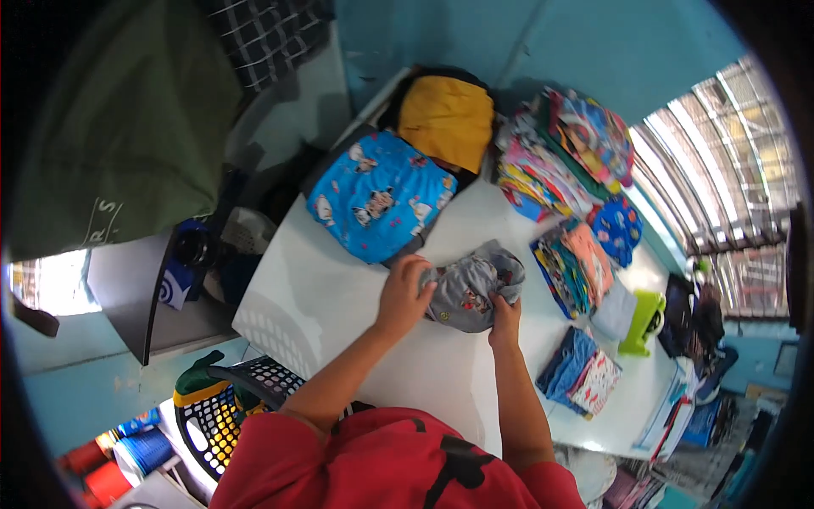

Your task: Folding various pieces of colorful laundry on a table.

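Note:
A grey printed cloth garment [467, 296], bunched up, lies on or just over the white table [362, 318]. My left hand [407, 289] grips its left end, with the thumb towards the cloth. At the lower right edge my right hand [505, 315] pinches the fabric, thumb on top. Just beyond my left hand rests a bright blue cartoon-print cloth bundle [381, 197] with a dark border. A yellow and black cloth bundle [448, 118] sits behind it against the wall.
Folded clothes [575, 264], a blue jeans stack [575, 372] and a tall pile of colourful clothes [547, 165] stand on the right. Near them are a blue printed cap-like item [617, 229] and a lime-green plastic object [642, 321]. A black perforated laundry basket [210, 423] stands lower left.

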Action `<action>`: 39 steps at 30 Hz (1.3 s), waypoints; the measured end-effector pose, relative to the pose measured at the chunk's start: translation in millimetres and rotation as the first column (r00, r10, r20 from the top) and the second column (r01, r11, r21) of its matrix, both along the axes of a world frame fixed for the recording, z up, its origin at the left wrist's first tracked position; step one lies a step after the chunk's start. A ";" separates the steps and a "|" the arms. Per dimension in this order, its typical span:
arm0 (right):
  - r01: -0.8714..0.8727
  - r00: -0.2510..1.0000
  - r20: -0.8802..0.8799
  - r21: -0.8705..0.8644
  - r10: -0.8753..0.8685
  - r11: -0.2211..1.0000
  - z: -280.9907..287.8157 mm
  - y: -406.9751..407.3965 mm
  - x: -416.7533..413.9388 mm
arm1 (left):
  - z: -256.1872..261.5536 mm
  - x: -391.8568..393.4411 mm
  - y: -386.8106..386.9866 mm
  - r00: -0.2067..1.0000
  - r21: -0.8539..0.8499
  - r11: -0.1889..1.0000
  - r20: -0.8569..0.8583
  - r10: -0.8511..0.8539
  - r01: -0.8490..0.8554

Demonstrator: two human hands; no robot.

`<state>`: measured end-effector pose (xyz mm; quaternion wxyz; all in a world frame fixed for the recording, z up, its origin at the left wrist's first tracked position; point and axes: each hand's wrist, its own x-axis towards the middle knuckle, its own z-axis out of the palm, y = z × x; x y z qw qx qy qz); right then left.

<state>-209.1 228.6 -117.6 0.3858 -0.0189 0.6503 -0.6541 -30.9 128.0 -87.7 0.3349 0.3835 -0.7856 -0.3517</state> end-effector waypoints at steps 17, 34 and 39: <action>-0.355 0.125 -0.658 0.669 0.742 0.653 25.1 -4.2 -61.8 | -7.0 -78.4 5.8 0.926 0.140 0.980 0.333 -0.178 0.139; -0.783 0.212 -0.627 0.349 0.749 0.514 278.8 29.6 -25.5 | 228.2 -42.6 37.3 0.832 0.188 0.829 -0.315 -0.457 0.526; -0.715 0.246 -0.698 0.337 0.672 0.613 318.8 31.2 -11.3 | 220.9 -13.9 44.7 0.817 0.078 0.860 -0.364 -0.446 0.504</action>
